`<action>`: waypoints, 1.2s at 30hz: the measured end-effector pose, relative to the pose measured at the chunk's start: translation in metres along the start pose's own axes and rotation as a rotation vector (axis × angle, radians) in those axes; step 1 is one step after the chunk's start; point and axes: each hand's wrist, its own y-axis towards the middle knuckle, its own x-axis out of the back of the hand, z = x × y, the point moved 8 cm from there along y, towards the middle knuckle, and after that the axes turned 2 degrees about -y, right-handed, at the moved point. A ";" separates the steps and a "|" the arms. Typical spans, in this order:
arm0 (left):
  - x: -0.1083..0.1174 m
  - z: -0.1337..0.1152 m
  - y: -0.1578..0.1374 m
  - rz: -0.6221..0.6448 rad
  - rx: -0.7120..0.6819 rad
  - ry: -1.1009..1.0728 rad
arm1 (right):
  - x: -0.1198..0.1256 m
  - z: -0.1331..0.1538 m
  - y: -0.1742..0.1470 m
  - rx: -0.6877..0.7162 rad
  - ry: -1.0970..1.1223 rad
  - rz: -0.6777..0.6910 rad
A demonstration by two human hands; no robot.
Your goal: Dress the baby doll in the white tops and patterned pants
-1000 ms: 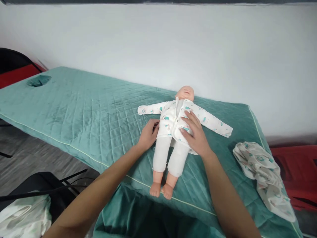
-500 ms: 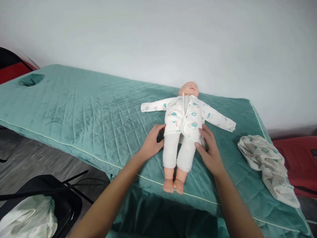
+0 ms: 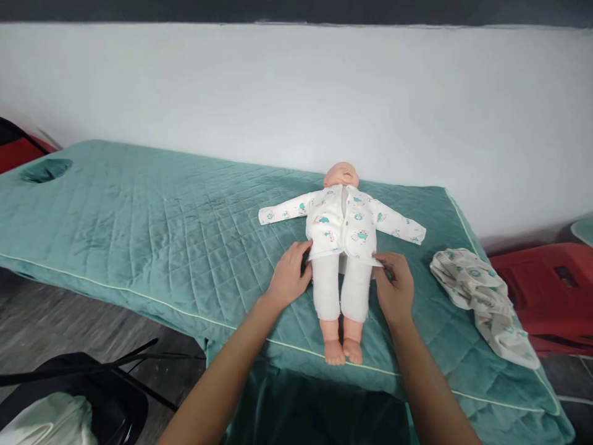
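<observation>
A baby doll (image 3: 341,175) lies on its back on a green quilted bed cover (image 3: 208,247), head toward the wall and bare feet toward me. It wears a white printed baby jacket (image 3: 324,225), whose sleeves stretch out to both sides, over white leg coverings. My left hand (image 3: 291,275) has its fingers closed at the jacket's lower left hem. At the opposite hem corner, my right hand (image 3: 395,285) pinches the cloth and draws it slightly outward. Beside my right arm lies a crumpled printed baby garment (image 3: 482,296).
Behind the bed stands a white wall (image 3: 231,93). A red chair (image 3: 551,290) is past the bed's right end. At lower left, a black chair (image 3: 69,389) carries pale cloth (image 3: 50,423). The bed cover has a round hole (image 3: 46,171) at the far left.
My right hand has moved from resting beside the doll's hip to pinching the jacket hem. The jacket front lies straighter, and the doll's legs point more directly toward me. The camera view has tilted up.
</observation>
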 end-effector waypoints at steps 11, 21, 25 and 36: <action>0.011 0.002 -0.015 -0.135 -0.001 0.098 | 0.004 -0.002 0.000 -0.011 0.048 -0.009; 0.014 0.003 -0.016 -0.110 0.067 -0.068 | 0.005 0.019 0.007 0.094 0.134 0.060; 0.010 0.010 -0.016 -0.103 0.103 -0.032 | -0.015 0.045 0.047 0.217 0.010 0.151; 0.010 0.005 -0.019 -0.118 0.051 0.116 | -0.133 0.014 0.155 0.026 -0.295 0.310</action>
